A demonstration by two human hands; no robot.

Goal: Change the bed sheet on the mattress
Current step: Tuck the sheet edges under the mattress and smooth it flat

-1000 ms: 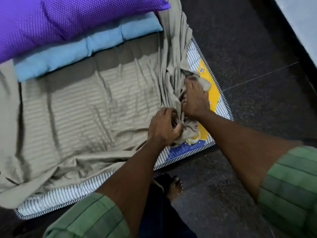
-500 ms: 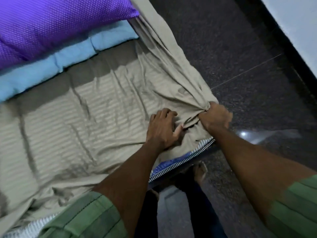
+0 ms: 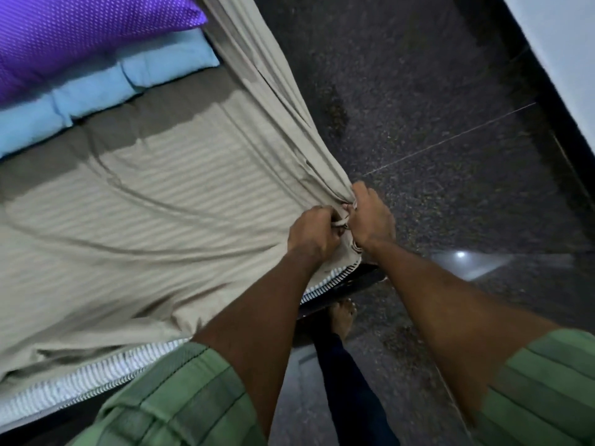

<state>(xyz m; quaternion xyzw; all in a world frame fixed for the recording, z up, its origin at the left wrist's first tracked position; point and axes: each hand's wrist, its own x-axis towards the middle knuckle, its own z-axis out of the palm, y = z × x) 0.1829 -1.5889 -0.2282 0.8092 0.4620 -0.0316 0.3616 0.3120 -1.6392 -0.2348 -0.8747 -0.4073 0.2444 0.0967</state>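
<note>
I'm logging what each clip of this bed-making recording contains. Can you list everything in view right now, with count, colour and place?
bed sheet: one, beige with woven stripes, spread over the mattress, bunched at its near right corner
mattress: one, white-and-dark striped edge showing along the near side
pillow: one, purple with white dots, top left, lying on the blue one
cushion: one, light blue, under the pillow
floor: dark speckled tiles, right of the mattress
wall: pale, top right
left hand: grips the bunched sheet at the corner
right hand: grips the sheet beside it
sleeves: two, green
foot: one, bare, on the floor
</note>
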